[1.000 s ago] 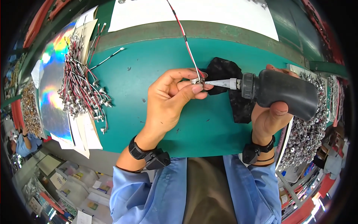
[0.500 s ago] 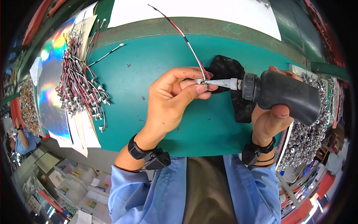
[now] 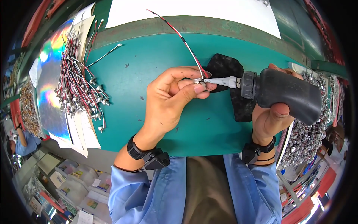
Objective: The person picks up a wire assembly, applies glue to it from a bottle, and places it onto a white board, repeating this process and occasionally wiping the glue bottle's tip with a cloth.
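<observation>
Between the thumb and fingers of my left hand (image 3: 166, 104) is a small silvery metal component with wires (image 3: 182, 39). Its red, black and white leads rise away from me, with the free end over the bench's far edge. My right hand (image 3: 269, 121) is wrapped round a black squeeze bottle (image 3: 291, 95), tipped sideways. The bottle's pale tapered nozzle (image 3: 222, 81) points left, its tip at the component beside my left fingertips. Whether the tip touches the metal, I cannot tell. Underneath, a black cloth (image 3: 240, 106) lies on the green mat (image 3: 123, 74).
To the left, a heap of similar wired components (image 3: 76, 82) lies on papers and a shiny iridescent sheet (image 3: 48, 97). A tray of many small metal parts (image 3: 304, 140) stands at the right. White paper (image 3: 194, 9) covers the far side. Another person's arm (image 3: 23, 138) shows far left.
The wires' free end has dipped slightly, and the whole view has shifted a little. Both hands keep their grips, with the nozzle tip still at the component.
</observation>
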`<state>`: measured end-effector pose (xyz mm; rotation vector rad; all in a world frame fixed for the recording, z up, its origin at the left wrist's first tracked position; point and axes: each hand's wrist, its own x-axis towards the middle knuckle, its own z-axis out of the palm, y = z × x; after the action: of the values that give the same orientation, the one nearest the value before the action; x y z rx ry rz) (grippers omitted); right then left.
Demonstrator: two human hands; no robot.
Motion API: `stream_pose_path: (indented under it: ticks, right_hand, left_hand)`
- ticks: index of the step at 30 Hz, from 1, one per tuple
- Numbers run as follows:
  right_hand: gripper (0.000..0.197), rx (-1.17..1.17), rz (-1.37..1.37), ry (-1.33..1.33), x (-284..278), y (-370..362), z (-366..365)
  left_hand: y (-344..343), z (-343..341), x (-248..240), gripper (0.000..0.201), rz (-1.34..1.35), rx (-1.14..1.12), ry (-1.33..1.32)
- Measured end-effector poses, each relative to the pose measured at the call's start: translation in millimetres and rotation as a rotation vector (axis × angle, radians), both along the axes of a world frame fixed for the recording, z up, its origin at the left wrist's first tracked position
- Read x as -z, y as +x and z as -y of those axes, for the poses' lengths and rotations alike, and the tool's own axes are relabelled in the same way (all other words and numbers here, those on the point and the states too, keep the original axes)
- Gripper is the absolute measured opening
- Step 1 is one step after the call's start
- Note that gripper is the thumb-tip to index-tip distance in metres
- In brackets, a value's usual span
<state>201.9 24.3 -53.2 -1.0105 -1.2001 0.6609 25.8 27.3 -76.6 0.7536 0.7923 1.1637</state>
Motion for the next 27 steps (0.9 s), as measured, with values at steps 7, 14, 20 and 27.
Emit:
stream_pose_path:
  ticks: [7,14,20,27]
  right_hand:
    - [0.072,0.000,-0.001,-0.012,-0.2,1.0,1.0]
    - [0.072,0.042,0.002,0.053,5.3,3.2,-1.8]
    - [0.071,0.016,0.012,0.043,4.0,3.4,-2.0]
    - [0.070,0.019,0.033,0.055,0.2,5.8,-1.5]
  left_hand:
    - [-0.4,0.0,0.4,0.016,0.002,0.002,0.016]
    - [-2.3,-0.7,1.9,0.015,0.031,0.037,0.024]
    - [-0.3,-0.4,2.7,0.015,0.021,0.008,0.022]
    - [-0.5,-1.0,0.8,0.015,0.050,0.021,0.030]
